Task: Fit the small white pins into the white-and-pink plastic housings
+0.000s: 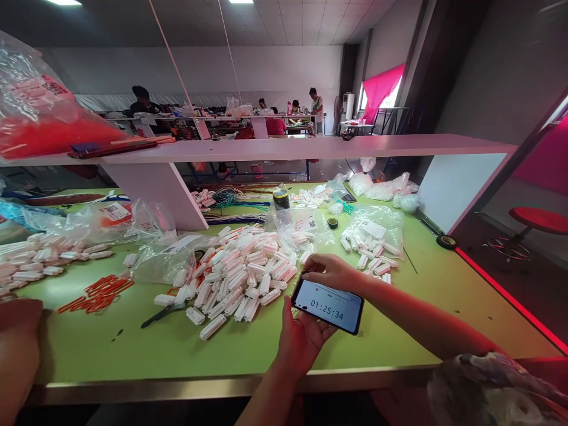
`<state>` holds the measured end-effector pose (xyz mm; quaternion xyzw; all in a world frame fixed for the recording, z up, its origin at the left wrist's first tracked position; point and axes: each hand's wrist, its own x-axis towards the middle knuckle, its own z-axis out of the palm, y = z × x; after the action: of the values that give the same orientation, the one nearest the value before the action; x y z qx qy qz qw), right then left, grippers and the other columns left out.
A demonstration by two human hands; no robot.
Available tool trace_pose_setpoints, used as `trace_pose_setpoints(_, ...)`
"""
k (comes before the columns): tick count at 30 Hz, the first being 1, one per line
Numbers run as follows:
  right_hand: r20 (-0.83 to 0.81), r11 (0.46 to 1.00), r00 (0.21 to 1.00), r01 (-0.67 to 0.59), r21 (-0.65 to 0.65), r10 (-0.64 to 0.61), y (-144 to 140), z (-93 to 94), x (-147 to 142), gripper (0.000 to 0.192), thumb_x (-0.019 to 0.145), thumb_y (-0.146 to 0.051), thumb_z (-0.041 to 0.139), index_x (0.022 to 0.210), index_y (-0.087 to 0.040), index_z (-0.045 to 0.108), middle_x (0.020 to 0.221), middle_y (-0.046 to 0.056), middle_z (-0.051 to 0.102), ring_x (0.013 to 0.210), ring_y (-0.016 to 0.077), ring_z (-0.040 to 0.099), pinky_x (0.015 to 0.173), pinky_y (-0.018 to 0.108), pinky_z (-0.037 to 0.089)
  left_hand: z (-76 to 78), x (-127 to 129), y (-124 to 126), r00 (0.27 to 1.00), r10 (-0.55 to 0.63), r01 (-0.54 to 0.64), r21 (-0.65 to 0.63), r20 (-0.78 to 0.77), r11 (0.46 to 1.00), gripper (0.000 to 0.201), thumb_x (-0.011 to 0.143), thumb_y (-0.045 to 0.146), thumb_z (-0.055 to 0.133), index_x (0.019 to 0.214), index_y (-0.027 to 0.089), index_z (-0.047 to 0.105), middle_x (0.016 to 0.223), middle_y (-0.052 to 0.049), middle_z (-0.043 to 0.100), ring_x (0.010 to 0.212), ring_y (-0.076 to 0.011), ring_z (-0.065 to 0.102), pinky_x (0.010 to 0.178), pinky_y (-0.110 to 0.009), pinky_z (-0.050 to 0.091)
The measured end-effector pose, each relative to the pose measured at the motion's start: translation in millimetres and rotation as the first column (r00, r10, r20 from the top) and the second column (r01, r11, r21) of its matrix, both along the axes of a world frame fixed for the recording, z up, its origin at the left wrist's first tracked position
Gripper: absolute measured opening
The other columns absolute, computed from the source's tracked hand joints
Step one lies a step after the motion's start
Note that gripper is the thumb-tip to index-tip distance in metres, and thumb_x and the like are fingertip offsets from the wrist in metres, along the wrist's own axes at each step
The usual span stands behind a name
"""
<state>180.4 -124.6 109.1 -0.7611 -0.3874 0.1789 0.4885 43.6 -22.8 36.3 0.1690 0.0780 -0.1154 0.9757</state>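
A smartphone (328, 305) with a lit screen reading 01:25:34 lies tilted above the front of the green table. My left hand (304, 340) supports it from below, thumb along its left end and fingers under it. Over the phone's upper left edge curls my right hand (331, 272), its fingertips partly hidden there. Just left of the hands spreads a heap of white plastic pieces (244, 272). A black-handled tool (157, 316) pokes out of the heap, and orange strips (95, 294) lie farther left.
Clear bags (373, 228) and black tape rolls (446, 241) lie on the green table (377, 361). Behind stands a raised shelf (310, 148) with a bag of red material (57, 127). Another person's arm (18, 355) shows at left; a red stool (539, 219) stands right.
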Motion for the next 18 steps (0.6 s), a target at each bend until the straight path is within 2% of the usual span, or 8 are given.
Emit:
trace_pose_setpoints(5,-0.068,1.0,0.998,-0.01,0.004,0.011,-3,3.3,-1,0.027,0.086,-0.045,0.064,0.09,-0.019,0.066,0.082,0.002,0.068,0.076,0.0167,0.061,0.068,0.028,0.047,2.4,-2,2,1.0,-0.017,0.017,0.007,0.004,1.0,0.077,0.094,0.073,0.033,0.147,0.017,0.042,0.134,-0.017,0.063,0.116,-0.0313,0.064,0.107,-0.049,0.04)
trace_pose_setpoints(11,-0.004,0.999,1.0,0.018,-0.039,-0.018,-9,10.1,-1,0.037,0.09,-0.052,0.058,0.094,-0.018,0.07,0.092,0.004,0.07,0.086,0.0197,0.062,0.077,0.031,0.048,5.3,-2,8,0.999,-0.044,0.044,0.037,0.008,0.998,0.08,0.094,0.074,0.03,0.148,0.016,0.042,0.133,-0.019,0.064,0.119,-0.0331,0.062,0.106,-0.051,0.04)
trace_pose_setpoints(13,-0.018,0.999,1.0,0.024,-0.042,-0.025,-14,10.8,-1,0.04,0.09,-0.056,0.058,0.094,-0.018,0.071,0.089,0.004,0.07,0.085,0.0197,0.062,0.076,0.031,0.048,6.3,-2,12,0.999,-0.049,0.048,0.041,0.014,0.998,0.08,0.094,0.073,0.031,0.148,0.016,0.042,0.132,-0.019,0.064,0.12,-0.0336,0.062,0.107,-0.051,0.04)
trace_pose_setpoints(15,-0.087,0.999,0.996,0.02,-0.042,-0.024,-21,8.3,0,0.046,0.089,-0.061,0.057,0.092,-0.018,0.072,0.086,0.004,0.07,0.08,0.019,0.063,0.072,0.03,0.049,6.6,-1,18,0.998,-0.049,0.047,0.039,0.039,0.998,0.078,0.094,0.072,0.032,0.148,0.016,0.043,0.131,-0.018,0.065,0.121,-0.0337,0.061,0.107,-0.051,0.04)
trace_pose_setpoints(18,-0.277,0.999,0.96,0.017,-0.039,-0.027,-33,-2.7,0,0.056,0.088,-0.07,0.053,0.096,-0.018,0.073,0.089,0.006,0.072,0.078,0.0187,0.065,0.069,0.029,0.051,6.2,2,30,0.996,-0.008,0.006,0.022,0.093,1.0,0.077,0.094,0.072,0.032,0.148,0.019,0.044,0.132,-0.017,0.065,0.124,-0.0337,0.059,0.108,-0.053,0.039)
